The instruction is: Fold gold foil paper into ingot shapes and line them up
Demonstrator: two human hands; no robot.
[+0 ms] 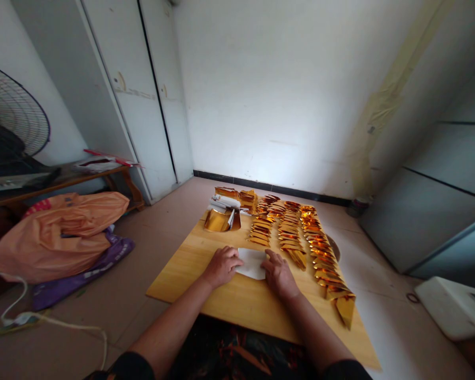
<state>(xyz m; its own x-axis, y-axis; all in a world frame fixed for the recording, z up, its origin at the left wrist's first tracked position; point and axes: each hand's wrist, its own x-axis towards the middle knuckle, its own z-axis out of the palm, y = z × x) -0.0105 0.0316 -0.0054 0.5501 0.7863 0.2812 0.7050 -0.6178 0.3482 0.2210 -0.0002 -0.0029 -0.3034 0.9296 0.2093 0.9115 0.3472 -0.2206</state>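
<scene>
A sheet of paper (252, 263), white on its upper side, lies over the wooden board in front of me. Its left edge is pinched by my left hand (222, 265), thumb on top. On the opposite edge my right hand (279, 274) grips with fingers curled. Just beyond my hands sits a stack of gold foil sheets (217, 220), some curling up to show white backs. Rows of folded gold foil pieces (291, 227) overlap along the board's right half, the longest row (324, 258) running down its right side.
The wooden board (182, 269) rests low above the tiled floor. At left are a fan (16, 116), an orange bag (63, 232), a purple bag (91, 266) and a white cable (75, 326). A white box (451, 306) stands at right; cabinets (138, 105) and a wall lie behind.
</scene>
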